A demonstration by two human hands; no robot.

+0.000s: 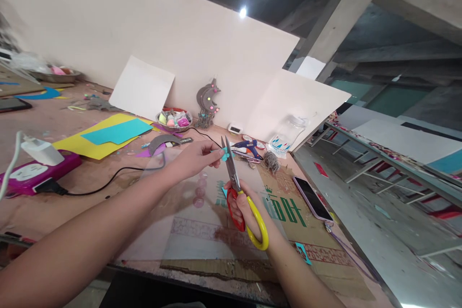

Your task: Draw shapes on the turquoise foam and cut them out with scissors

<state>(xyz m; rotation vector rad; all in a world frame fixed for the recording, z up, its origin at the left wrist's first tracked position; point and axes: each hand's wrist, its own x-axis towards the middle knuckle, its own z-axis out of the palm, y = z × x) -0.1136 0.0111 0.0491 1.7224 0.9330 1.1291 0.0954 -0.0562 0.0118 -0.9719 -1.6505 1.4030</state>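
My right hand is closed around scissors with one red and one yellow handle, blades pointing up and slightly parted. Between finger and thumb, my left hand pinches a small turquoise paper piece with a rounded, petal-like outline. The paper is right at the blades; whether they are cutting into it I cannot tell. Below both hands lies a translucent sheet over printed cardboard. A turquoise scrap rests on the cardboard near my right forearm.
Behind my hands are a blue glue gun, twine, a glass jar and a crescent-moon ornament. Yellow sheet and turquoise sheet lie left, near a purple power strip. A phone lies right.
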